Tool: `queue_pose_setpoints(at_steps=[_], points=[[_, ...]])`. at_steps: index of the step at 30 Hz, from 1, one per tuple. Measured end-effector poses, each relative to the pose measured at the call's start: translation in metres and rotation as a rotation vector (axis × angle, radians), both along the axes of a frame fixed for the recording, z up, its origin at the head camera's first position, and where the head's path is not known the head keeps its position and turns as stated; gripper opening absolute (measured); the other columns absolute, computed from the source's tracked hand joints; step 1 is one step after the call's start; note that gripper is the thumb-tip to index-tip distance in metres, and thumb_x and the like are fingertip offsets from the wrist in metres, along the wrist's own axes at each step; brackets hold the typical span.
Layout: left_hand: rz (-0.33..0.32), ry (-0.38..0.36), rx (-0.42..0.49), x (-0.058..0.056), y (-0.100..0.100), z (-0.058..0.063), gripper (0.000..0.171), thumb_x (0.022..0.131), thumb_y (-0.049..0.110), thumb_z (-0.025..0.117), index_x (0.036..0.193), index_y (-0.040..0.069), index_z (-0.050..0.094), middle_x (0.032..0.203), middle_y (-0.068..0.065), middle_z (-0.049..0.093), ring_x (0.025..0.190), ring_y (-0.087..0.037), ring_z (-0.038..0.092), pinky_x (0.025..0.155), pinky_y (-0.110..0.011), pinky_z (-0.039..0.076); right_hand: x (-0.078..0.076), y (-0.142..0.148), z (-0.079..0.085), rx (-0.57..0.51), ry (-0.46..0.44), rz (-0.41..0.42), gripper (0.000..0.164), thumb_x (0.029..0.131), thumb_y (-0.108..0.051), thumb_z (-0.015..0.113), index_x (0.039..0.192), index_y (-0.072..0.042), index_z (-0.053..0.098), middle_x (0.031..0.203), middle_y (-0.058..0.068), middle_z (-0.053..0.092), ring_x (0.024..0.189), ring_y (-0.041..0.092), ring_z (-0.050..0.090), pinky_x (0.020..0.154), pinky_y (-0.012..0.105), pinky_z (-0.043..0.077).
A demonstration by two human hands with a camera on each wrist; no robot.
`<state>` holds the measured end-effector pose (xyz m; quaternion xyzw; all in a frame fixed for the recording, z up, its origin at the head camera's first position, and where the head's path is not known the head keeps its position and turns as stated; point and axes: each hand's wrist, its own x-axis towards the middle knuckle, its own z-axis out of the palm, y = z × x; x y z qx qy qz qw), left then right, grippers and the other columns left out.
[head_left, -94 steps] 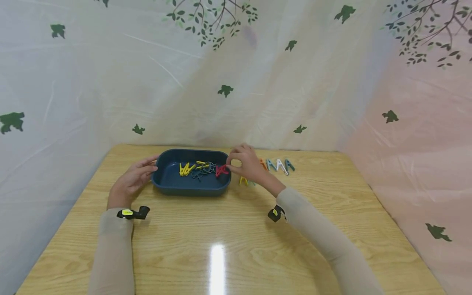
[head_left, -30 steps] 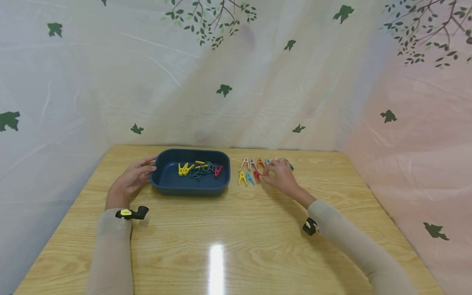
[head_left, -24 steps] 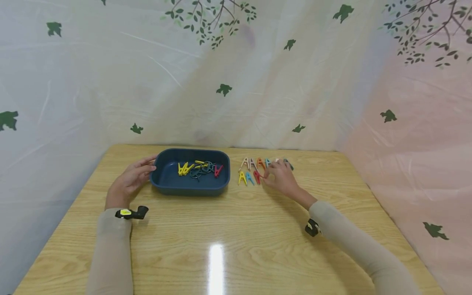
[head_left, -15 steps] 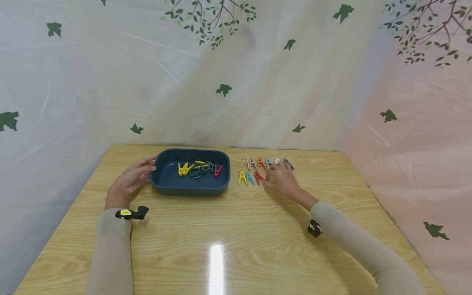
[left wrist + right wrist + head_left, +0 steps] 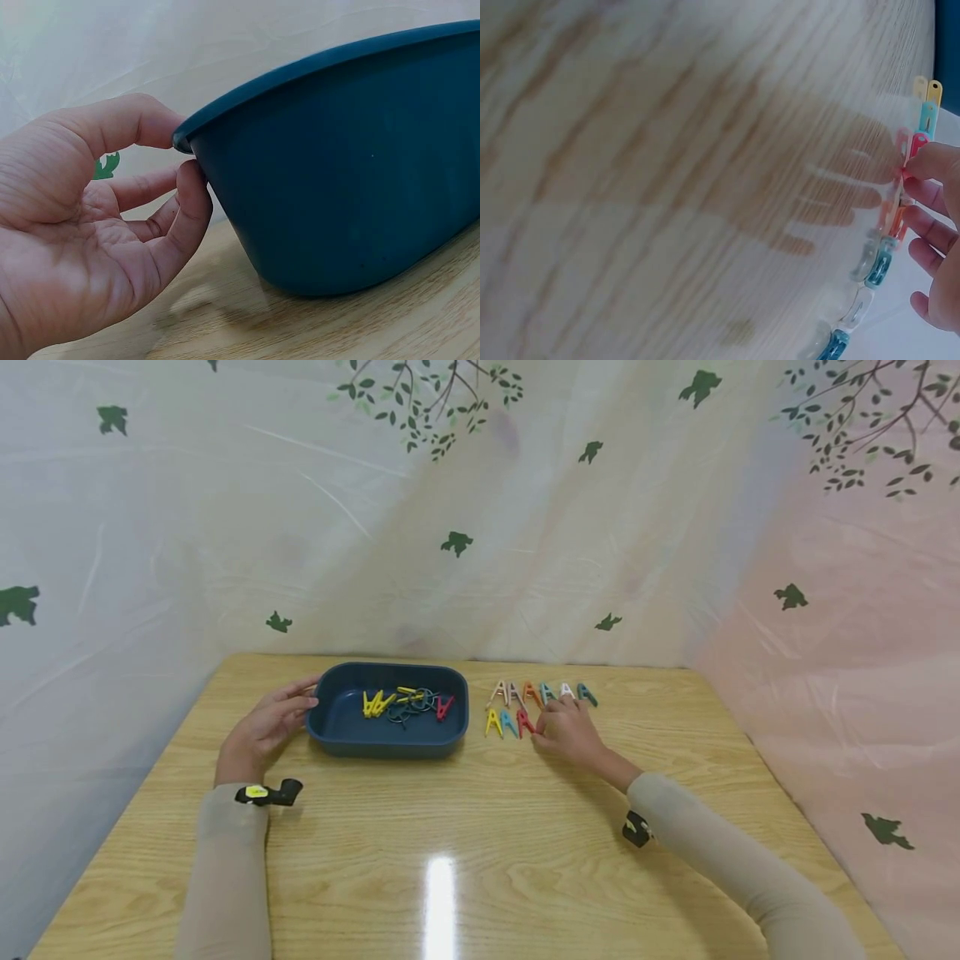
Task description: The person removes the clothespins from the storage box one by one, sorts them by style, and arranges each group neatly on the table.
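My left hand (image 5: pixel 262 731) pinches the left end of a dark blue plastic tub (image 5: pixel 386 750), thumb against the rim and fingertips just beneath it in the left wrist view. On the table to the tub's right, my right hand (image 5: pixel 570 732) has its thumb and forefinger at the leg of a red clothespin (image 5: pixel 524 722). That clothespin ends a front row, after a yellow clothespin (image 5: pixel 492 722) and a light blue clothespin (image 5: pixel 508 723). In the right wrist view the red clothespin (image 5: pixel 919 142) shows right at the thumb tip.
Behind is a row of several clothespins, among them an orange one (image 5: pixel 532 694) and a dark teal one (image 5: pixel 587 694). Inside the tub lie yellow clothespins (image 5: pixel 377 703), another red clothespin (image 5: pixel 444 707) and dark ring-shaped clips (image 5: pixel 401 714). A cloth backdrop (image 5: pixel 375 568) borders the wooden table (image 5: pixel 360 860).
My right hand has carried a red clothespin from the tub to the front row's right end. Since then its fingers have shifted slightly, and the clothespin has turned a little. My left hand has stayed put.
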<state>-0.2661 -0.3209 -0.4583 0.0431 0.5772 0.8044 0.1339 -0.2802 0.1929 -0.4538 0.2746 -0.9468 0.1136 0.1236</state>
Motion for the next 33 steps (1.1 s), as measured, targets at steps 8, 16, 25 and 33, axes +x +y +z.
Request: queue_pose_setpoints(at_steps=[8, 16, 25, 33], points=[[0.003, -0.018, -0.047, -0.0006, -0.0012, 0.0012, 0.036, 0.105, 0.000, 0.051, 0.133, 0.021, 0.057, 0.116, 0.010, 0.066, 0.100, -0.003, 0.064, 0.085, -0.016, 0.056, 0.0005, -0.0011, -0.0021, -0.013, 0.012, 0.027, 0.016, 0.084, -0.022, 0.083, 0.074, -0.014, 0.073, 0.094, 0.006, 0.069, 0.091, 0.026, 0.051, 0.090, 0.054, 0.042], [0.015, -0.032, -0.046, 0.0001, -0.0017, 0.0012, 0.036, 0.104, 0.000, 0.053, 0.133, 0.021, 0.057, 0.116, 0.010, 0.066, 0.099, -0.002, 0.063, 0.084, -0.016, 0.055, 0.0017, -0.0025, -0.0028, -0.020, 0.001, 0.028, 0.016, 0.085, -0.021, 0.082, 0.073, -0.013, 0.073, 0.095, 0.007, 0.070, 0.092, 0.026, 0.052, 0.089, 0.053, 0.042], [0.012, -0.015, -0.004, 0.0013, -0.0005, 0.0020, 0.036, 0.104, -0.003, 0.051, 0.127, 0.022, 0.064, 0.114, 0.007, 0.068, 0.096, -0.003, 0.064, 0.082, -0.016, 0.056, 0.0023, -0.0033, -0.0021, -0.010, 0.001, 0.026, 0.017, 0.085, -0.022, 0.082, 0.073, -0.014, 0.073, 0.094, 0.006, 0.069, 0.093, 0.026, 0.054, 0.093, 0.055, 0.042], [0.007, -0.018, 0.024, 0.0006, -0.0003, 0.0010, 0.038, 0.103, -0.005, 0.050, 0.126, 0.021, 0.065, 0.113, 0.006, 0.068, 0.096, -0.004, 0.064, 0.082, -0.017, 0.056, 0.0036, -0.0043, -0.0004, -0.007, 0.001, 0.019, 0.020, 0.084, -0.025, 0.083, 0.070, -0.016, 0.071, 0.095, 0.006, 0.070, 0.094, 0.026, 0.054, 0.092, 0.054, 0.041]])
